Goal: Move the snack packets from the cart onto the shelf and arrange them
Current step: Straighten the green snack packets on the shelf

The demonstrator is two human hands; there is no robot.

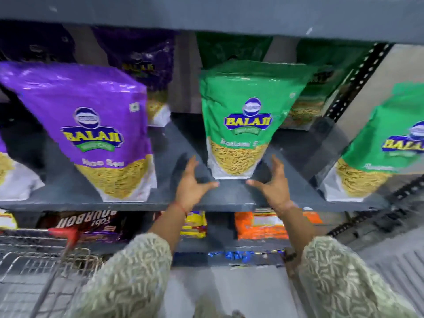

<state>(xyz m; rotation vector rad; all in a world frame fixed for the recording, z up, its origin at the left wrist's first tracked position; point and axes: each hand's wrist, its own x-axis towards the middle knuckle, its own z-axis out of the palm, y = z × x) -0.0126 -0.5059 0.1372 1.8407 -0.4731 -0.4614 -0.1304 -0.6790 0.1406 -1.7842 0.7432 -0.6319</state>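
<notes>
Head view, both hands' fingers spread, flanking green packet point(238, 125), shelf edge point(137, 205) near.

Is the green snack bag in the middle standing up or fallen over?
Standing up. The green Balaji packet rests on its bottom edge on the shelf, logo facing out.

Dim, soft-focus view with wide-angle bending at the edges and glare on the purple packet point(75, 88).
</notes>
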